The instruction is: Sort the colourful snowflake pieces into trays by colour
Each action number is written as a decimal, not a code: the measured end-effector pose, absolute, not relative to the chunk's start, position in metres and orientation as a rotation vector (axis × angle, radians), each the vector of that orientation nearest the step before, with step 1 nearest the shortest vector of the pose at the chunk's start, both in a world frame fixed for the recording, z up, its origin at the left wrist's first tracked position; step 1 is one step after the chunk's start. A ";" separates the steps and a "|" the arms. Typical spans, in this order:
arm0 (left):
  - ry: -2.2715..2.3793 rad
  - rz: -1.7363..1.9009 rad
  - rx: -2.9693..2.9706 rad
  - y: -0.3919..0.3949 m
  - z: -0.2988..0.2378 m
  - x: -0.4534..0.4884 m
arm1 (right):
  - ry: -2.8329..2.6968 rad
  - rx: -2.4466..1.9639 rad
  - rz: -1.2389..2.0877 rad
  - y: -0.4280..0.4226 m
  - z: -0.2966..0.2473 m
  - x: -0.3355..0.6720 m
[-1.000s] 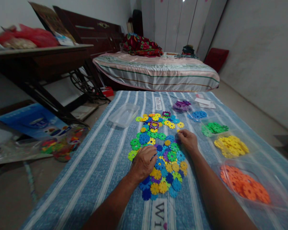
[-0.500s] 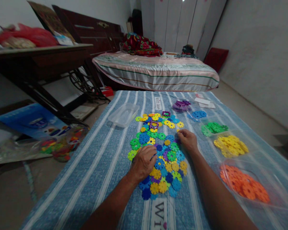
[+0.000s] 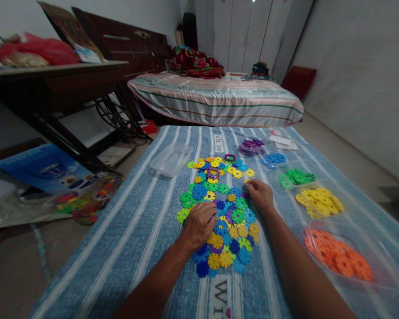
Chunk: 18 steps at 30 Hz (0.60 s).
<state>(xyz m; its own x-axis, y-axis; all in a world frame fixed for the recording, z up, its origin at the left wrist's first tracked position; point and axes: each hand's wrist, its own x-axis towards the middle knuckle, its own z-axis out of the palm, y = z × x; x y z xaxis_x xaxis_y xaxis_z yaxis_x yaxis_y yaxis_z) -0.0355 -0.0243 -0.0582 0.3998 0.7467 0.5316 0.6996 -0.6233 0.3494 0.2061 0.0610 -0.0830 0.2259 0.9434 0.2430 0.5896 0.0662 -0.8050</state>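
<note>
Many notched plastic discs lie in a loose pile on the striped cloth, among them a green disc (image 3: 237, 216), a blue disc (image 3: 199, 192) and a yellow disc (image 3: 225, 259). Over the pile's left side rests my left hand (image 3: 200, 223), its fingers curled together; what is under the fingertips is hidden. At the right edge of the pile my right hand (image 3: 260, 194) is closed in a pinch. A yellow piece and a purple piece show beside its fingers, but I cannot make out what it grips. Two purple square frames, a nearer frame (image 3: 213, 173) and a farther frame (image 3: 230, 158), lie beyond.
An empty clear box (image 3: 171, 160) stands at the left. Along the right are containers of purple pieces (image 3: 251, 146), blue pieces (image 3: 275, 159), green pieces (image 3: 297, 177), yellow pieces (image 3: 320, 201) and orange discs (image 3: 339, 254). White cards (image 3: 280, 141) lie at the back right.
</note>
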 end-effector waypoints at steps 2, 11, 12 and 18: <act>1.332 1.033 2.563 -0.024 -0.058 -0.035 | -1.467 -1.629 0.503 0.061 -0.084 0.206; 1.321 1.041 2.546 -0.024 -0.059 -0.036 | -1.469 -1.646 0.515 0.062 -0.085 0.207; 1.319 1.042 2.543 -0.024 -0.059 -0.036 | -1.467 -1.647 0.508 0.062 -0.085 0.207; 1.321 1.049 2.546 -0.024 -0.057 -0.035 | -1.471 -1.643 0.495 0.062 -0.085 0.207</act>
